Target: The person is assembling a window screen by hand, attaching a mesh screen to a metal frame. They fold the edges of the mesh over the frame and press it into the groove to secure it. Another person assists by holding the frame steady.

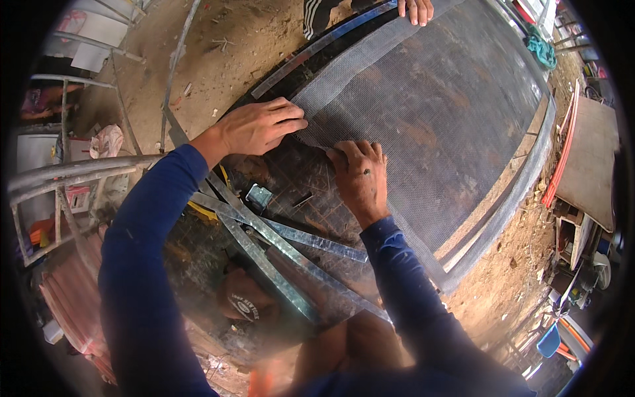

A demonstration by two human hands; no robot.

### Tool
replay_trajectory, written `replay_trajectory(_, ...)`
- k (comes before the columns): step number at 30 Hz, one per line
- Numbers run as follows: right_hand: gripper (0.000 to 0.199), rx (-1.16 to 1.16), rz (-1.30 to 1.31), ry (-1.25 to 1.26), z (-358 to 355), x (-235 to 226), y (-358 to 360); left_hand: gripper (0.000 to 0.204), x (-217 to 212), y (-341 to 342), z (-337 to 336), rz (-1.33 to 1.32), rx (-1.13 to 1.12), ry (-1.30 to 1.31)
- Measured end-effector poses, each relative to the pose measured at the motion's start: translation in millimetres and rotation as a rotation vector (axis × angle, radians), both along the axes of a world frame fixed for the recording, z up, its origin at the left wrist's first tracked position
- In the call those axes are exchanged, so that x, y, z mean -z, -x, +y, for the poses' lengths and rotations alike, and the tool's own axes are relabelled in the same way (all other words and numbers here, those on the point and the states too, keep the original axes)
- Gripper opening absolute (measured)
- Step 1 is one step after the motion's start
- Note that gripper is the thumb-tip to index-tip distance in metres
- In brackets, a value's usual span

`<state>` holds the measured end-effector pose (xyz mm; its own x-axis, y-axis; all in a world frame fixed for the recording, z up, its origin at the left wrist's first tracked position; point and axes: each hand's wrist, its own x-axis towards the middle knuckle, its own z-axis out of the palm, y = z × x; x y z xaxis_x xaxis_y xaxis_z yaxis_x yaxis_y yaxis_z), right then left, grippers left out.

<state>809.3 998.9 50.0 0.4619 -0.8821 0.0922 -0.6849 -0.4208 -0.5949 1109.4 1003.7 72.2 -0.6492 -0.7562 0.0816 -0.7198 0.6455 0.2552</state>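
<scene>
A sheet of grey wire mesh point(430, 139) lies spread over a dark tabletop, its left side folded into a doubled band point(360, 63). My left hand point(264, 127) is closed at the near left corner of the mesh, thumb and fingers pinched together on its edge. Just to the right, my right hand point(362, 177) has its fingers curled over the near edge of the same sheet, with the thumb tucked toward the edge. Flat metal strips point(281, 239) lie crossed below my hands, beside a small shiny metal box point(258, 196).
Another person's hand point(417, 10) rests on the far end of the mesh. A metal frame of bars point(86, 173) stands at the left. Along the right lie a board point(587, 159) and red strips point(562, 152). A teal net bundle point(541, 50) hangs at the far right corner.
</scene>
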Motion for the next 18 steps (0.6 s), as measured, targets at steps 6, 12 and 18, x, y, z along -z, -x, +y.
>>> replay_trajectory(6,0.016,-0.062,-0.068,0.033,-3,13,6,0.044,-2,1,-10,-0.019,0.025,0.045)
replay_trajectory(12,0.013,-0.092,-0.055,0.007,-4,14,14,0.032,-8,-1,-17,-0.068,0.143,0.021)
replay_trajectory(18,0.018,-0.100,-0.026,-0.097,-7,6,12,0.027,-7,2,-19,-0.034,0.120,0.049)
